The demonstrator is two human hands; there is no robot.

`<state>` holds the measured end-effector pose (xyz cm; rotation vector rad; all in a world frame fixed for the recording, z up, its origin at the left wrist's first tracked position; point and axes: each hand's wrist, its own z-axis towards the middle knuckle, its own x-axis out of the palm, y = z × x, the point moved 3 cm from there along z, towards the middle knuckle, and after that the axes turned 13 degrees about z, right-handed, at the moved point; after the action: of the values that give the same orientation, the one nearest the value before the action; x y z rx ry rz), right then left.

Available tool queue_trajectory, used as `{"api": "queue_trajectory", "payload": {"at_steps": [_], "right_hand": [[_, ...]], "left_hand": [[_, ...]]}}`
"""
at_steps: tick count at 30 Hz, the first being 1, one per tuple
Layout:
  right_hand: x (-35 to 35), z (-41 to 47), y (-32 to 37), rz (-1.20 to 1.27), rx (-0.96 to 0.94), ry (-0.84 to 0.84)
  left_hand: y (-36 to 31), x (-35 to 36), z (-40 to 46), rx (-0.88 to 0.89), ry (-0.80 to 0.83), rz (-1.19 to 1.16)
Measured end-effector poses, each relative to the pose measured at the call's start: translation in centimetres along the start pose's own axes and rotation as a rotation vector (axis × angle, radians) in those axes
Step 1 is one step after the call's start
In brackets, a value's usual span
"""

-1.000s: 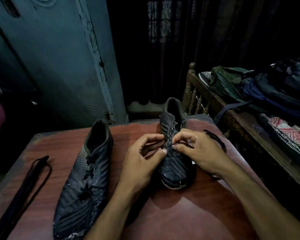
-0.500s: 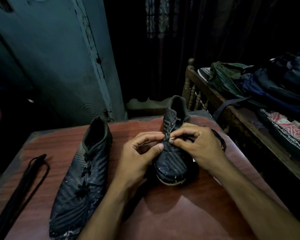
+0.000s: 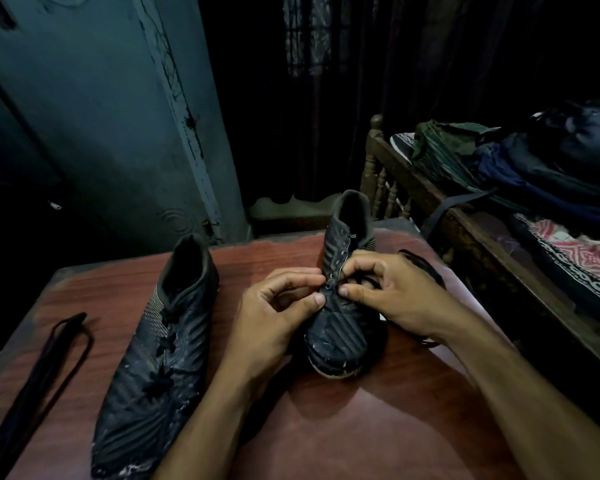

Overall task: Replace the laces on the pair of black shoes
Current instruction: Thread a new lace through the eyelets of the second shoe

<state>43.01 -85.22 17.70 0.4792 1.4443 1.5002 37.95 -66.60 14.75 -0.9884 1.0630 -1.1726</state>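
While the right shoe (image 3: 340,327) stands near the tabletop's far right edge with most eyelets bare, the right hand (image 3: 395,299) pinches a lace (image 3: 426,268) at the lowest eyelets and the left hand (image 3: 274,317) grips the upper. By judgement, threading has barely begun. Toward the left edge, the left shoe (image 3: 156,362) remains laced; a spare lace (image 3: 35,382) lies beside it.
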Motion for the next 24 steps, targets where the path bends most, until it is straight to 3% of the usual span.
{"api": "queue_trajectory", "payload": {"at_steps": [7, 11, 17, 24], "right_hand": [[1.0, 0.2, -0.5, -0.028, -0.059, -0.139], [1.2, 0.2, -0.6, -0.104, -0.063, -0.259], [1.1, 0.3, -0.4, -0.218, -0.06, -0.167], [0.4, 0.1, 0.0, -0.071, -0.074, -0.169]], "left_hand": [[0.0, -0.1, 0.1, -0.016, -0.035, 0.025], [0.2, -0.2, 0.2, 0.012, -0.087, 0.183], [-0.5, 0.1, -0.3, 0.105, -0.172, 0.475], [-1.1, 0.4, -0.9, 0.129, -0.217, 0.628]]}}
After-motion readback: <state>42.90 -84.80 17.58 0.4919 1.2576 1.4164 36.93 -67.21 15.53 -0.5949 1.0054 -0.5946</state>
